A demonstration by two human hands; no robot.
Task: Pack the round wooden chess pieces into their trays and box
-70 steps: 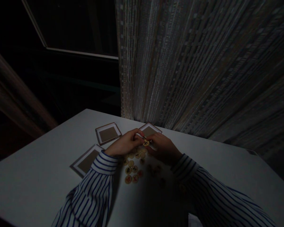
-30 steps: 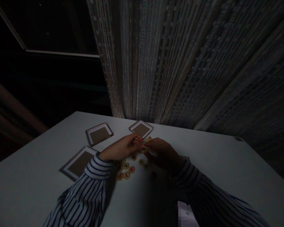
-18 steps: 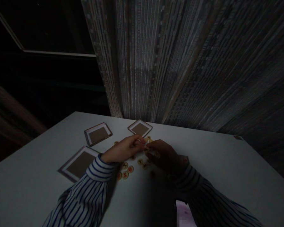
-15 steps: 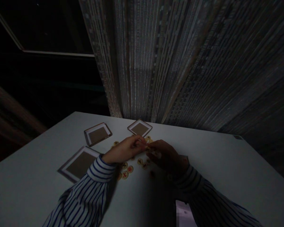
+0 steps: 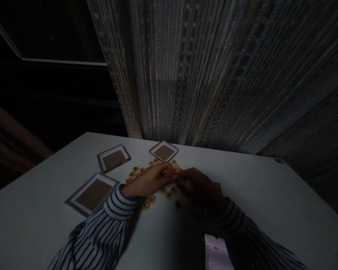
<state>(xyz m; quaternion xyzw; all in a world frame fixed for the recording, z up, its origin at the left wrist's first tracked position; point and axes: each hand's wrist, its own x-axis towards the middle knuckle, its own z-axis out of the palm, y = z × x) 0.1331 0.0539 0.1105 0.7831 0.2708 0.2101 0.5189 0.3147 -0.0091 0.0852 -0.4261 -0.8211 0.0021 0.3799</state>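
Round, pale xiangqi pieces [image 5: 145, 206] with red or dark characters lie scattered on the white table, partly hidden under my hands. My left hand [image 5: 154, 179] reaches in over the pieces, its thumb and fingers curled together at the tips. Facing it, my right hand [image 5: 199, 185] is in deep shadow, with fingers bent around a xiangqi piece [image 5: 177, 179] near the fingertips. The two hands almost touch there. Whether the left fingertips hold a piece too is hidden.
Three shallow framed trays, one near left [image 5: 92, 195], one far left [image 5: 113, 158] and one at the back [image 5: 163, 152], stand around the pieces. A lit phone [image 5: 217, 253] lies near the front edge. A striped curtain [image 5: 163, 75] hangs behind the white table [image 5: 256, 195].
The view has shifted slightly, moving the table and trays a little left in the picture. My hands stay close together, and the fingers have shifted slightly over the pieces.
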